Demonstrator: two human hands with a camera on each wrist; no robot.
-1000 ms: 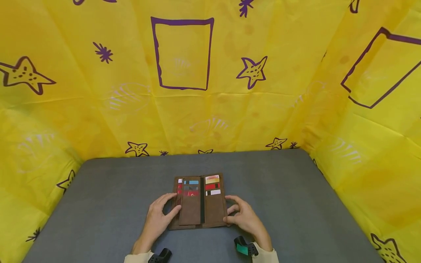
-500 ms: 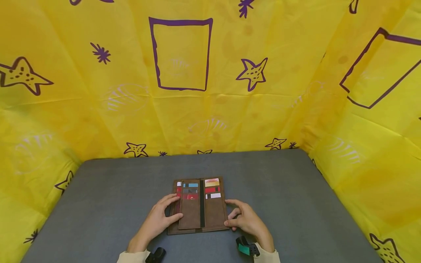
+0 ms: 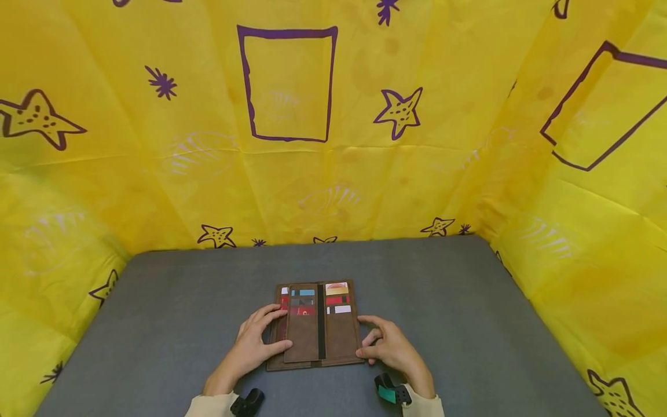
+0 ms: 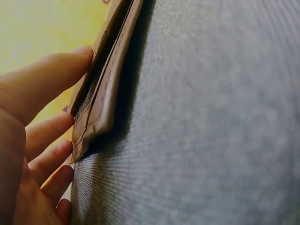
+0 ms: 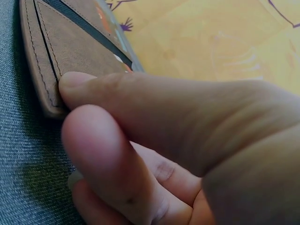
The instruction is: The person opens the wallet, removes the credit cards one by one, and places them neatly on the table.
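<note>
A brown wallet (image 3: pixel 341 336) lies unfolded on the grey table in the head view, cards showing in its slots on both halves. On its left half, a narrower card flap (image 3: pixel 301 339) overlaps the outer panel. My left hand (image 3: pixel 251 343) holds the left side, thumb on the flap's edge and fingers along the outer edge. The left wrist view shows the wallet's layered edge (image 4: pixel 105 101) slightly raised above the cloth. At the lower right corner, my right hand (image 3: pixel 391 347) grips the wallet, its thumb (image 5: pixel 77 82) on top and other fingers curled beside and below the edge.
The grey table (image 3: pixel 182 301) is bounded by yellow fabric walls (image 3: pixel 365 191) with purple drawings at the back and sides. A black strap device sits near each cuff, the left strap (image 3: pixel 247 402) and the right strap (image 3: pixel 391 391).
Over the second, the wallet has shifted slightly toward me with both hands on it. My left thumb lies a little farther over the flap. The last half second shows hardly any movement.
</note>
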